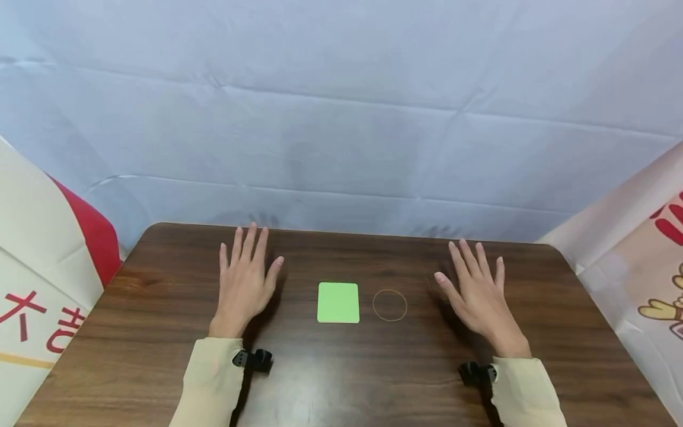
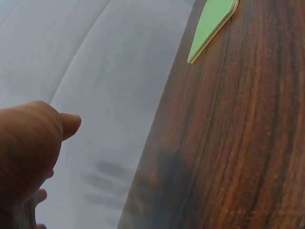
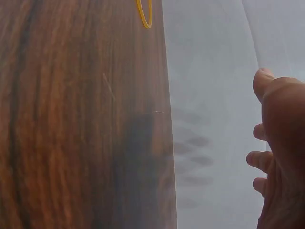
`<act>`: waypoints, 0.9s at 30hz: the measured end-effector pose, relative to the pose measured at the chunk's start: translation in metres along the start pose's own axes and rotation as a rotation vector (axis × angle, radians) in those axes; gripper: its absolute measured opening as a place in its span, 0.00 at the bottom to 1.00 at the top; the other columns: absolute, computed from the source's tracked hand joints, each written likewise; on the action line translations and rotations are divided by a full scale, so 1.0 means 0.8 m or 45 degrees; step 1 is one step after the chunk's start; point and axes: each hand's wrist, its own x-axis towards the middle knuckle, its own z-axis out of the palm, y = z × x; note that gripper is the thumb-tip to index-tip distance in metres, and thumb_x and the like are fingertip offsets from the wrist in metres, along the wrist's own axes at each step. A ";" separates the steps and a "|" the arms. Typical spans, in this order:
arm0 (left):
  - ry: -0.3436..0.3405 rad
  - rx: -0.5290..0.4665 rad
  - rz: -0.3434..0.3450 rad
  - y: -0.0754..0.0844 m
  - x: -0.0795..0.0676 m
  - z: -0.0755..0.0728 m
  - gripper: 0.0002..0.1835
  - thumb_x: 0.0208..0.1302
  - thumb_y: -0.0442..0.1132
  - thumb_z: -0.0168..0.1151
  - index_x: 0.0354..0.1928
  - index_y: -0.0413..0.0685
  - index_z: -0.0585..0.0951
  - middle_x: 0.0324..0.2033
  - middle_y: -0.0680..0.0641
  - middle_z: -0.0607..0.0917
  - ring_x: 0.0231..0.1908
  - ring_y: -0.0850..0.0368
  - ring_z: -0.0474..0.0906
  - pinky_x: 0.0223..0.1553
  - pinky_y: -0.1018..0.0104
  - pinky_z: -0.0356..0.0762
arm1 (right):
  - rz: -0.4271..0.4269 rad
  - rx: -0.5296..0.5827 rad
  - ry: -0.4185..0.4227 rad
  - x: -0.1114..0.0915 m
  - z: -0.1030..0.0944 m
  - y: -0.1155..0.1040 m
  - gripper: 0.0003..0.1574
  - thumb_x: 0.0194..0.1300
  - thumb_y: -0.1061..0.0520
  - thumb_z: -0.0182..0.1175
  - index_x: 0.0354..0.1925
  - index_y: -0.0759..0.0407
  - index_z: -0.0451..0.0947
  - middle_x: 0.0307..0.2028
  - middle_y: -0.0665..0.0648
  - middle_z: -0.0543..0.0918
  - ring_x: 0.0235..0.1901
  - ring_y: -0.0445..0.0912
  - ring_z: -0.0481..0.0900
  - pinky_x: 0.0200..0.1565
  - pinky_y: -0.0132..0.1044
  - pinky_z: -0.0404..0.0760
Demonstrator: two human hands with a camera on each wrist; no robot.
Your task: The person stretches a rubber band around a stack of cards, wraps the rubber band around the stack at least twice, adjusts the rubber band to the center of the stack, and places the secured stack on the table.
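Starting at the far left, a white banner (image 1: 32,249) with red lettering is seen beside the dark wooden table (image 1: 373,373). Over the table's left part the left hand (image 1: 242,287) is held palm down, its fingers extended and loosely spread, with nothing grasped; a cream sleeve (image 1: 210,373) and a black device (image 1: 261,360) are worn at its wrist. Near the middle, between the hands, a green square (image 1: 338,303) with rounded corners is laid flat (its edge is shown as layered in the left wrist view). Just to its right, apart from it, a thin yellow loop (image 1: 390,321) is laid on the wood. Farther right, the right hand (image 1: 480,299) is held palm down, its fingers likewise extended, spread and released. At the far right, a printed banner (image 1: 621,273) is seen.
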 end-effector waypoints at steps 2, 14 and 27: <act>-0.014 -0.013 -0.001 0.003 -0.001 -0.001 0.34 0.69 0.54 0.48 0.71 0.46 0.57 0.69 0.39 0.58 0.70 0.41 0.45 0.63 0.37 0.46 | 0.005 0.026 0.007 -0.001 -0.001 -0.002 0.43 0.70 0.36 0.44 0.73 0.52 0.45 0.72 0.60 0.46 0.71 0.57 0.35 0.63 0.63 0.28; -0.539 -0.364 -0.061 0.052 0.015 -0.008 0.32 0.63 0.54 0.59 0.65 0.48 0.67 0.57 0.40 0.72 0.57 0.42 0.69 0.53 0.44 0.68 | 0.048 0.336 -0.129 0.026 0.006 -0.050 0.30 0.62 0.38 0.59 0.55 0.54 0.76 0.39 0.50 0.82 0.39 0.47 0.79 0.41 0.50 0.74; -0.806 -0.526 0.091 0.081 0.009 0.025 0.44 0.44 0.54 0.75 0.64 0.47 0.69 0.51 0.45 0.72 0.50 0.51 0.67 0.50 0.55 0.69 | 0.098 0.379 -0.319 0.042 0.027 -0.071 0.23 0.58 0.45 0.65 0.49 0.54 0.80 0.32 0.46 0.80 0.31 0.40 0.76 0.33 0.41 0.74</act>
